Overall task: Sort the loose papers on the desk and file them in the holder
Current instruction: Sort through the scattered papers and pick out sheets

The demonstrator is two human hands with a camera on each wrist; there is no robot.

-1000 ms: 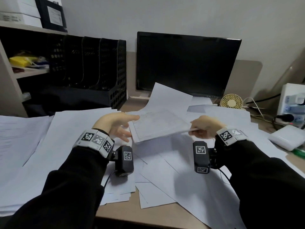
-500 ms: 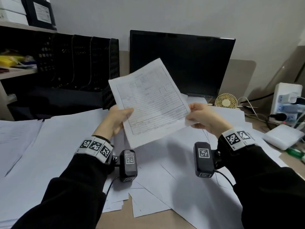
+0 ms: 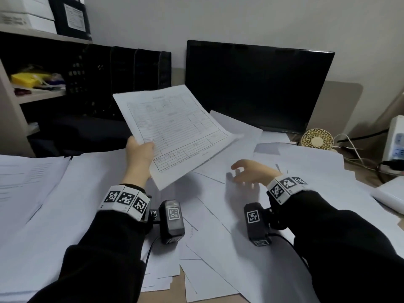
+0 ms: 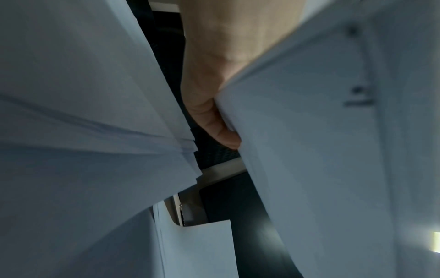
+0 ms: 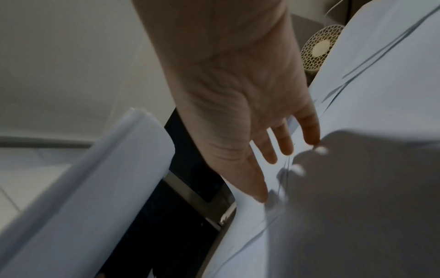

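Note:
My left hand pinches the lower left edge of a printed form sheet and holds it tilted in the air above the desk. In the left wrist view the thumb presses on that sheet. My right hand hovers empty with its fingers spread over the loose white papers that cover the desk; in the right wrist view the fingers reach down close to the papers. The black slotted file holder stands at the back left, beyond the raised sheet.
A dark monitor stands at the back centre. A small round fan, cables and a white power strip sit at the back right. A shelf unit is at the left, a stack of sheets below it.
My right hand let go of the form sheet and dropped toward the desk papers. The left hand alone now holds the sheet, which has swung left and tilted flatter.

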